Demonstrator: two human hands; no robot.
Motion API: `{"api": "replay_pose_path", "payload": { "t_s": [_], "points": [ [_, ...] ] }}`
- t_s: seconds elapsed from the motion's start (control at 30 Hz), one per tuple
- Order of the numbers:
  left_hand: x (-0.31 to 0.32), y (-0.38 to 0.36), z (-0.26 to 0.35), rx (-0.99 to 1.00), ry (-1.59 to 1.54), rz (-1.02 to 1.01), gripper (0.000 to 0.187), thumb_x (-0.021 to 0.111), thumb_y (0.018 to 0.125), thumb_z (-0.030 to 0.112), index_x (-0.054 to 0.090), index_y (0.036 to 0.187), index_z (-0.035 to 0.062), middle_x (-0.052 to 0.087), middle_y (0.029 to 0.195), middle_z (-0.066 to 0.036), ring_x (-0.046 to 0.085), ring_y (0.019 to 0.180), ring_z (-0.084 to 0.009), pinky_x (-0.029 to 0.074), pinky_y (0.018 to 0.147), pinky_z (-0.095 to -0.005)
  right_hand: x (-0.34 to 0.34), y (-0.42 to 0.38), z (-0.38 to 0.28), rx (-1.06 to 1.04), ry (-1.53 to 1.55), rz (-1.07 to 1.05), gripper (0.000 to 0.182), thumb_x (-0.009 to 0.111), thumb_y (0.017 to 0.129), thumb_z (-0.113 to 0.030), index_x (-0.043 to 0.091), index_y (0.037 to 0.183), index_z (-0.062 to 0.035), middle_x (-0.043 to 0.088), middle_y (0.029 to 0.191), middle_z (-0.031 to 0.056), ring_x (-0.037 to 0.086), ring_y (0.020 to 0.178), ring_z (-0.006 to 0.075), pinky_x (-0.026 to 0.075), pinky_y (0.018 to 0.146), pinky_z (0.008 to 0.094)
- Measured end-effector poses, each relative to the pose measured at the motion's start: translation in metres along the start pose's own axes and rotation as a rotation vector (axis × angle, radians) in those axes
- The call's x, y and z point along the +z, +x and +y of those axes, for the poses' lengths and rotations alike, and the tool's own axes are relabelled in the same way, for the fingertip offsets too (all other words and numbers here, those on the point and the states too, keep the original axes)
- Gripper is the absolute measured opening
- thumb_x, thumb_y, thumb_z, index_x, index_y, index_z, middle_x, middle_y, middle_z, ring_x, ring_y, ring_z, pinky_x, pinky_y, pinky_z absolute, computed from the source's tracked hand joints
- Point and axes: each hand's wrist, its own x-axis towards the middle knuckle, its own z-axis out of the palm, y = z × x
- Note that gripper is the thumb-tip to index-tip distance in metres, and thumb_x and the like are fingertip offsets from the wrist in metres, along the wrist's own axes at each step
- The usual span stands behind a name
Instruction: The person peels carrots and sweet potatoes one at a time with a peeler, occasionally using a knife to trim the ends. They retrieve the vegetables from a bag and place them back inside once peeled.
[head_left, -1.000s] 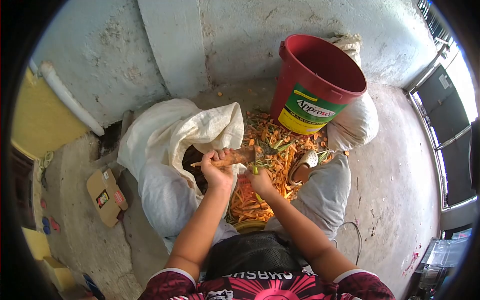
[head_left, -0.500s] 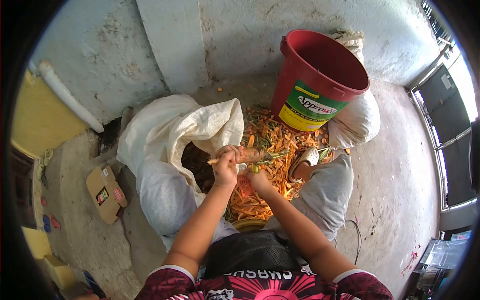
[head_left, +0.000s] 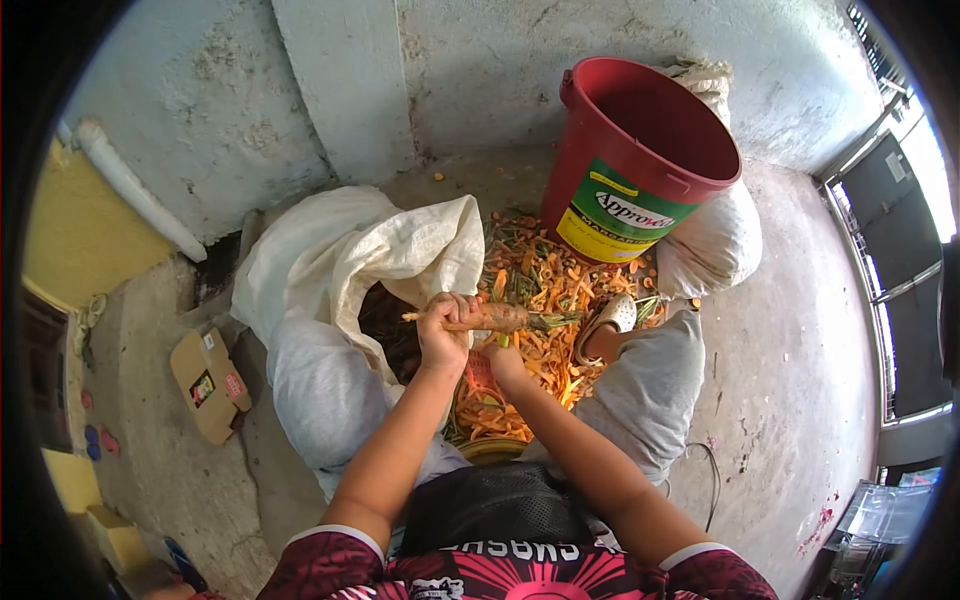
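Note:
My left hand (head_left: 445,328) is wrapped round the middle of a large, dirt-brown carrot (head_left: 500,318), held level with its thin root tip to the left and its green stem stub to the right. Just below the carrot, my right hand (head_left: 505,366) is closed on a small yellow-green-handled tool (head_left: 503,341); its working end cannot be made out. Beneath both hands lies a heap of orange carrot peelings (head_left: 550,375), mixed with cut ends and green tops. A red basket-like piece (head_left: 480,372) shows partly behind my right wrist.
A white woven sack (head_left: 410,240) gapes open at the left, dark inside. Beyond the peelings stands a tall red bucket (head_left: 590,130), with a filled sack (head_left: 712,245) beside it. My foot in a pale clog (head_left: 618,315) rests among the peelings. A flattened cardboard box (head_left: 208,385) lies left.
Both hands have shifted slightly left with the carrot. My right hand has drawn a little back toward me and left, away from the stem end.

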Motion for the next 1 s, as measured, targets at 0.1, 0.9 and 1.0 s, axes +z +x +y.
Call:
{"api": "replay_pose_path", "payload": {
  "t_s": [0.1,0.9,1.0],
  "points": [
    [-0.001,0.0,0.005,-0.099,-0.236,0.21,0.022,0.044,0.068,0.014,0.029,0.052,0.0108,0.034,0.054,-0.002,0.046,0.063,-0.0209,0.039,0.078,-0.0393,-0.004,0.008,0.01,0.026,-0.077,0.034,0.028,0.051,0.071,-0.021,0.055,0.071,0.0063,0.056,0.063,0.0166,0.055,0.058,0.0258,0.041,0.054,0.035],
    [0.011,-0.01,-0.012,0.034,0.62,-0.298,0.02,0.043,0.069,0.013,0.039,0.05,0.0059,0.043,0.051,-0.005,0.042,0.052,-0.0149,0.04,0.068,-0.0322,-0.006,0.005,0.005,0.052,0.075,-0.3,0.026,0.046,0.075,-0.008,0.046,0.1,-0.0008,0.053,0.083,0.0092,0.054,0.067,0.0173,0.044,0.058,0.0272],
    [0.015,-0.006,-0.002,-0.319,-0.518,0.268,0.023,0.042,0.07,0.016,0.038,0.049,0.0083,0.044,0.051,-0.004,0.043,0.05,-0.0162,0.041,0.067,-0.0325,0.004,0.001,0.005,0.021,0.328,-0.23,0.03,0.045,0.079,-0.011,0.042,0.107,-0.0022,0.051,0.092,0.0091,0.053,0.078,0.017,0.043,0.067,0.029]
  ]
}}
